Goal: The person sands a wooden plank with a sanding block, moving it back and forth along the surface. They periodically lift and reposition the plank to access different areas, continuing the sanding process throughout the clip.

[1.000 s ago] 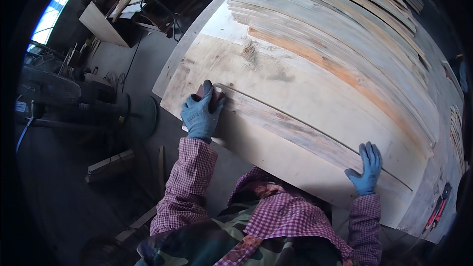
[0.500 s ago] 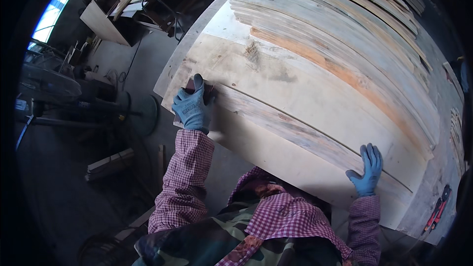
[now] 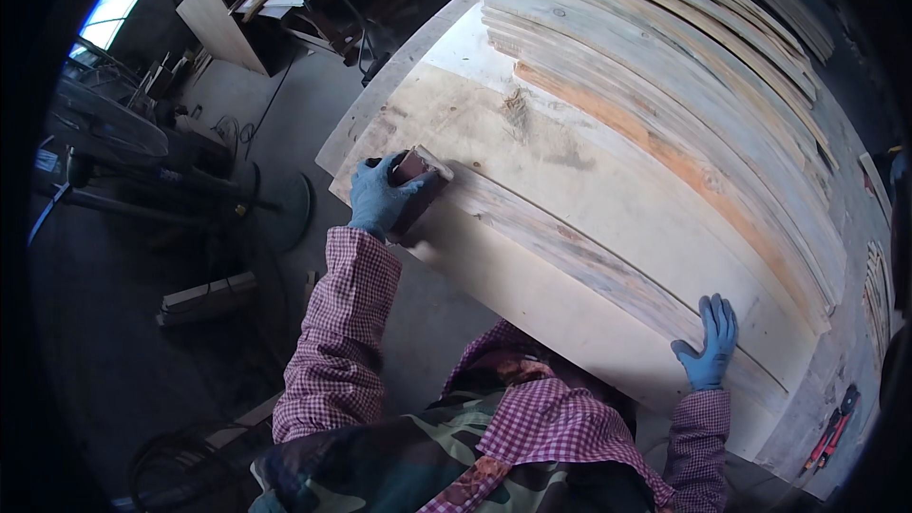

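Left hand (image 3: 376, 195) grips block (image 3: 410, 169); right hand (image 3: 708, 350) spread on plank (image 3: 560, 245). Boards (image 3: 665, 76) crowd table (image 3: 834, 361) at 2 o'clock, red-handled tool (image 3: 833, 427) at 4.

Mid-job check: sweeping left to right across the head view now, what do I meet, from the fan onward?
Pedestal fan → gloved left hand holding a maroon sanding block → gloved right hand → red-handled pliers.

Stacked boards (image 3: 608, 47), shavings (image 3: 516, 112) and a red-handled tool (image 3: 834, 429) show a woodworking workshop.
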A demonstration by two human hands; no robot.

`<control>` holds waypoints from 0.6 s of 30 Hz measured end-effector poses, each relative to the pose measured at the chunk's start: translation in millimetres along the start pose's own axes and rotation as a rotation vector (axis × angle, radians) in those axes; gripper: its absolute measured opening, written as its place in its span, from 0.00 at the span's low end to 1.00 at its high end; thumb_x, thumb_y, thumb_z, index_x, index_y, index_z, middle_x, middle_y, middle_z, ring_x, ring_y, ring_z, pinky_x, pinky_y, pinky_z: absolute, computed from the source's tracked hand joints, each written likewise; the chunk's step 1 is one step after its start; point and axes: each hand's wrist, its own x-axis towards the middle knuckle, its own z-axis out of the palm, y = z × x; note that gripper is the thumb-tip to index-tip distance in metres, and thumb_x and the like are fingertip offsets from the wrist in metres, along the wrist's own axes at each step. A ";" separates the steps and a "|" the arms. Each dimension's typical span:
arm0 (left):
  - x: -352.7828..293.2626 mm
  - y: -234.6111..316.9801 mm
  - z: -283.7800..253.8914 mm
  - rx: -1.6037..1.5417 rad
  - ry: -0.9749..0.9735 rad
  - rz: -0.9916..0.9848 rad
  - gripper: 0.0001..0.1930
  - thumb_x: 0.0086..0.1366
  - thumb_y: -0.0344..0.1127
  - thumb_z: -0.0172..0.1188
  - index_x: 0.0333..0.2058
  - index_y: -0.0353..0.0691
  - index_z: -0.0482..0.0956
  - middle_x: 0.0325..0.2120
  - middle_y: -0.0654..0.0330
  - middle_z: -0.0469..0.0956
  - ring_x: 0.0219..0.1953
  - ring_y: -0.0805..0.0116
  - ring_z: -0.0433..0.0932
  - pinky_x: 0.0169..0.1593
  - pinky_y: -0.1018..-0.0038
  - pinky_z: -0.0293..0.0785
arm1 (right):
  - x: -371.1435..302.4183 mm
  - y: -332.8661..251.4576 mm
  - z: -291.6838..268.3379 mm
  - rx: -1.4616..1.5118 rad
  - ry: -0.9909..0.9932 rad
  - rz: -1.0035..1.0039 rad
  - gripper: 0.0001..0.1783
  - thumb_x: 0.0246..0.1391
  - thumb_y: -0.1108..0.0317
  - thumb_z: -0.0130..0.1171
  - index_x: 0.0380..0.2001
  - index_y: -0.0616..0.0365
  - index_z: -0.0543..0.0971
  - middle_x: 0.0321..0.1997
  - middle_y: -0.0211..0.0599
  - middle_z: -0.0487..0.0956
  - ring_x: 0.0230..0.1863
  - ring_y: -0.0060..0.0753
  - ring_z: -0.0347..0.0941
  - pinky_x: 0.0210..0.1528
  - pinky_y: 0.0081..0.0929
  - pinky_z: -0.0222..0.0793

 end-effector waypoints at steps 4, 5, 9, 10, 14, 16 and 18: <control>1.5 7.6 -1.7 -0.226 -0.150 -0.021 0.35 0.55 0.60 0.71 0.58 0.50 0.77 0.50 0.55 0.80 0.52 0.57 0.79 0.58 0.65 0.73 | 0.6 -1.7 -3.0 -0.014 -0.008 0.013 0.54 0.33 0.46 0.74 0.67 0.53 0.69 0.71 0.45 0.65 0.72 0.53 0.56 0.74 0.52 0.48; 1.5 8.8 -3.8 -0.183 -0.120 0.006 0.34 0.56 0.58 0.70 0.58 0.49 0.77 0.50 0.55 0.81 0.52 0.57 0.79 0.58 0.65 0.73 | -0.1 -1.0 -2.9 -0.016 -0.007 0.012 0.54 0.33 0.47 0.74 0.67 0.53 0.69 0.71 0.45 0.66 0.72 0.53 0.56 0.74 0.51 0.48; 19.3 -1.8 -3.1 -0.122 -0.117 0.123 0.28 0.61 0.52 0.68 0.58 0.49 0.77 0.51 0.54 0.81 0.54 0.57 0.79 0.57 0.64 0.74 | 0.8 -1.4 -3.0 -0.013 -0.004 0.002 0.54 0.33 0.47 0.74 0.67 0.53 0.69 0.71 0.45 0.66 0.72 0.53 0.56 0.74 0.52 0.49; 26.3 -0.6 -3.4 -0.167 -0.160 0.147 0.27 0.62 0.51 0.67 0.57 0.49 0.78 0.51 0.54 0.80 0.54 0.56 0.79 0.57 0.64 0.74 | 1.3 -2.2 -3.0 -0.009 -0.004 0.000 0.54 0.33 0.47 0.74 0.66 0.53 0.69 0.71 0.45 0.66 0.72 0.53 0.56 0.74 0.52 0.49; 47.4 5.5 -5.3 0.008 -0.219 0.303 0.23 0.63 0.53 0.64 0.56 0.56 0.80 0.47 0.53 0.79 0.52 0.53 0.78 0.56 0.62 0.73 | -0.4 -0.2 0.3 -0.018 0.017 -0.009 0.54 0.32 0.47 0.74 0.66 0.53 0.69 0.71 0.46 0.66 0.72 0.54 0.57 0.73 0.52 0.49; 52.7 11.9 -3.6 0.143 -0.241 0.418 0.21 0.64 0.48 0.62 0.55 0.57 0.80 0.45 0.54 0.79 0.51 0.51 0.77 0.56 0.62 0.72 | 0.6 -1.1 -0.5 -0.016 0.018 -0.009 0.54 0.32 0.46 0.74 0.66 0.53 0.70 0.70 0.46 0.66 0.72 0.54 0.57 0.73 0.53 0.50; 52.1 31.3 6.6 0.265 -0.272 0.555 0.20 0.64 0.37 0.61 0.55 0.56 0.81 0.44 0.56 0.79 0.49 0.51 0.76 0.56 0.65 0.71 | 1.5 -1.7 -1.2 -0.010 0.014 -0.007 0.54 0.32 0.46 0.74 0.66 0.54 0.70 0.70 0.46 0.67 0.72 0.54 0.57 0.73 0.53 0.51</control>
